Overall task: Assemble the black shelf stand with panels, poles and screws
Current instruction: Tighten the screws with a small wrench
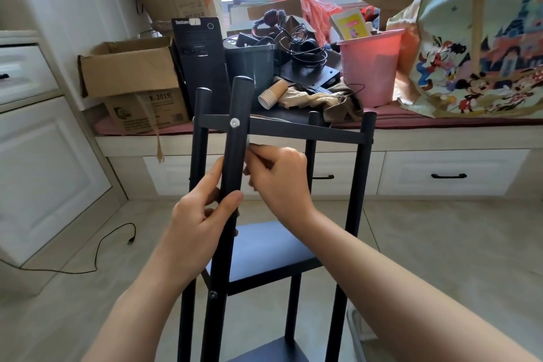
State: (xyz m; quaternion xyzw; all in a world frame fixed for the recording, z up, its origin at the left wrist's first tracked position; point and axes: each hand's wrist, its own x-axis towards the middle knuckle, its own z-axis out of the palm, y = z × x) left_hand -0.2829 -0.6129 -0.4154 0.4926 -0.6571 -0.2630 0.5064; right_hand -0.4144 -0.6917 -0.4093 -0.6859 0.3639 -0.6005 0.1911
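The black shelf stand stands upright before me, with a top panel (293, 126), a middle panel (270, 247) and a lower panel (273, 353) between black poles. My left hand (197, 223) is wrapped around the near front pole (236, 138). A silver screw (234, 122) sits in that pole at the top panel's edge. My right hand (279, 176) is just right of the pole, fingers pinched on a small silvery tool (249, 146) that touches the pole. A dark screw (212, 294) shows lower on the pole.
Behind the stand runs a window bench crowded with cardboard boxes (132, 73), a black computer tower (202, 62), a pink bucket (370, 67), paper cups (271, 94) and a cartoon-printed bag (482, 47). White drawers (446, 173) sit below. A black cable (97, 247) lies on the tiled floor at left.
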